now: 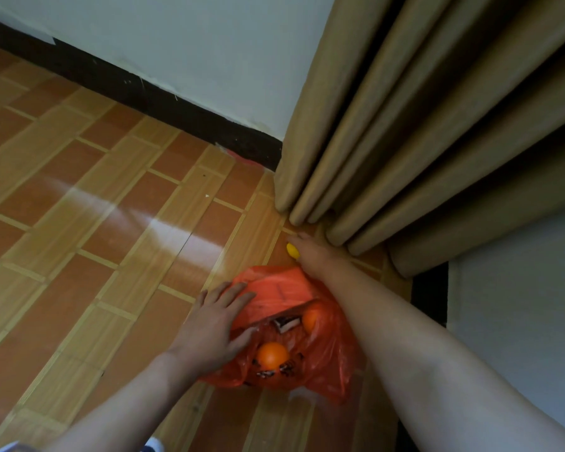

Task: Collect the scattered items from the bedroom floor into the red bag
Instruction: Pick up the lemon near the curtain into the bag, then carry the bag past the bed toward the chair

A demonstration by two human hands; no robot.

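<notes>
Nearest, at about 6 o'clock in the view, the red bag [307,363] lies slumped on the wood-pattern floor [79,239], its thin plastic crumpled and partly see-through. Inside it an orange ball [272,354] sits at the near side, a second orange ball [310,319] lies toward 1 o'clock of the first, and a small dark item [286,322] rests between them; what that item is cannot be told. The left hand [216,324] comes in from 7 o'clock and lies on the bag's left edge, fingers spread and fairly straight over the plastic, thumb against the bag's side, pressing rather than gripping. Beyond the bag, toward 12 o'clock of it, the right hand [310,251] reaches across to the floor just at the foot of the curtain, its fingers curled round a small yellow object [292,250], of which only one end shows. The two hands are well apart. Farther off, the tan curtain [421,125] hangs in heavy folds at 1 to 2 o'clock, and the pale wall [193,53] with its dark skirting [163,102] runs across at 11 o'clock.
</notes>
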